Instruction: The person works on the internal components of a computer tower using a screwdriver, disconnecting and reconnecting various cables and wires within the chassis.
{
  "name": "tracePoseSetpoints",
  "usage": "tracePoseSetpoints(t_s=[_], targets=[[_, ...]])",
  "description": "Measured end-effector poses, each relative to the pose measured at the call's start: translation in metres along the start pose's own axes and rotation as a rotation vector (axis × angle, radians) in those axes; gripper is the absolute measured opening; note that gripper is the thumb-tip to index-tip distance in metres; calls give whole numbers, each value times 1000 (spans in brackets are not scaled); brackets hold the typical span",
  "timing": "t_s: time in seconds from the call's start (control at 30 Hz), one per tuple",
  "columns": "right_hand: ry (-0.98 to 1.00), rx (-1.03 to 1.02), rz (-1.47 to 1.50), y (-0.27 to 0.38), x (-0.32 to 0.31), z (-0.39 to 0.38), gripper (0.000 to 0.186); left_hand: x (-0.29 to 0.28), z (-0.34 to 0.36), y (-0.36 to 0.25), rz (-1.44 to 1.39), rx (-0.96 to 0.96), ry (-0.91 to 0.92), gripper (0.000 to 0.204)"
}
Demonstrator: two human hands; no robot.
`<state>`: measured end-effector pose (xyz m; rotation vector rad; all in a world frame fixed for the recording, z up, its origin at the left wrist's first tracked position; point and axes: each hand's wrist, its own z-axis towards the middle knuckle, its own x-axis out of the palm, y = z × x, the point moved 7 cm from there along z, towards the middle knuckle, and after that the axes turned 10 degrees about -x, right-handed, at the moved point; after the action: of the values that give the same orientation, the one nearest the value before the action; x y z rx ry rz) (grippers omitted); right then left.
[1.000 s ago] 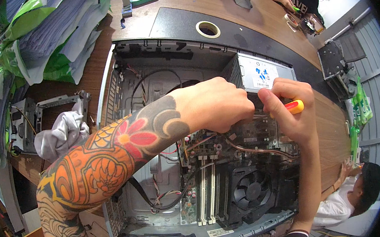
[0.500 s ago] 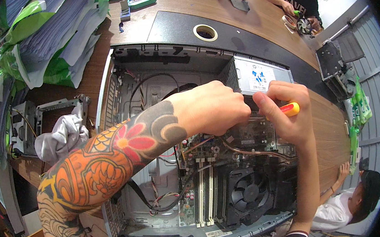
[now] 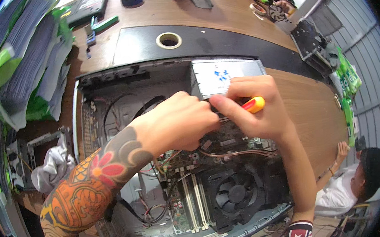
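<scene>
Now, black cooling fan (image 3: pixel 237 195) is sitting in near right part of open desktop computer case (image 3: pixel 137 190). Above case's middle, right hand (image 3: pixel 264 106) is grasping yellow-and-red screwdriver handle (image 3: pixel 255 105); left hand (image 3: pixel 181 121) is curling close beside it, fingertips hidden, cannot tell whether holding anything. Power supply (image 3: pixel 240 70) is occupying case's far right corner. Beyond case, tape roll (image 3: pixel 161 42) is lying.

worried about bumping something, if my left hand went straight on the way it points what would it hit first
Your left hand points toward your right hand, which grips a yellow-and-red tool handle, so it would probably meet that hand's thumb first; depth is unclear.
</scene>
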<state>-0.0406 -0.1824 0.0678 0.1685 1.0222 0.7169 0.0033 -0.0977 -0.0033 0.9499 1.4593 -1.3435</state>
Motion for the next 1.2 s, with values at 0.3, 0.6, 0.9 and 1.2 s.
tracePoseSetpoints(t_s=[0.3,0.6,0.9,1.2], targets=[[-120,-165,22,9,-10,-3,35,-7,1,-5,39,-35,96,17],[-154,-147,14,4,-12,-5,38,2,3,-5,51,11,-5,22],[-210,-155,-11,4,-16,-6,38,-12,2,-7,78,-20,63,23],[-218,-140,-47,1,-16,-6,39,-18,2,-11,43,20,11,19]])
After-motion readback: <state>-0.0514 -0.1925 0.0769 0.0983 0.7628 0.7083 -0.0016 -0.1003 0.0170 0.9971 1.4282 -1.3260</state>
